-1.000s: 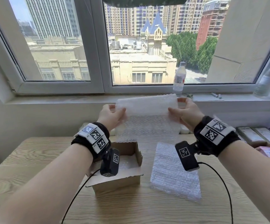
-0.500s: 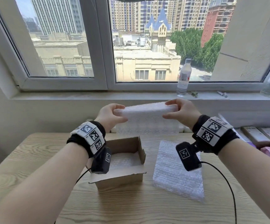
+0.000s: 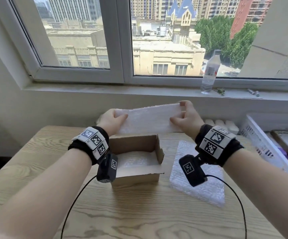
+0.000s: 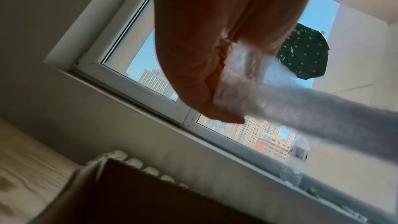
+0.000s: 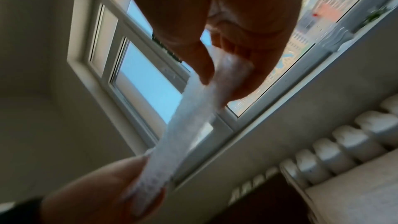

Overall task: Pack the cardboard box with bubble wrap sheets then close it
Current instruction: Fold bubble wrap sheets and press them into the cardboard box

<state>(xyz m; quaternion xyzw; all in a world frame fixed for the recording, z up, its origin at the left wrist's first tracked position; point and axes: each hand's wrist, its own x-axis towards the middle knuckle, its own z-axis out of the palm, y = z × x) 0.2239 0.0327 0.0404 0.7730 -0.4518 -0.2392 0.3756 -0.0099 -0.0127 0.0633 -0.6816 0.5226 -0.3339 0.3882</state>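
Observation:
A folded bubble wrap sheet point(image 3: 148, 119) hangs in the air just beyond and above the open cardboard box point(image 3: 136, 159). My left hand point(image 3: 113, 119) pinches its left end and my right hand point(image 3: 183, 116) pinches its right end. The left wrist view shows thumb and fingers of the left hand point(image 4: 206, 81) closed on the sheet point(image 4: 301, 111). In the right wrist view the right hand point(image 5: 228, 67) grips the sheet point(image 5: 189, 117). The box stands on the wooden table point(image 3: 139, 213), flaps up, with bubble wrap point(image 3: 136, 161) lying inside.
A stack of bubble wrap sheets point(image 3: 200, 180) lies right of the box. A water bottle point(image 3: 209, 73) stands on the windowsill. A white bin point(image 3: 267, 145) with packages sits at the right edge. A radiator point(image 3: 224, 125) runs behind the table. Cables trail from both wrists.
The hanging sheet has been folded into a narrower band and lowered toward the box; both hands came down with it, still holding its ends.

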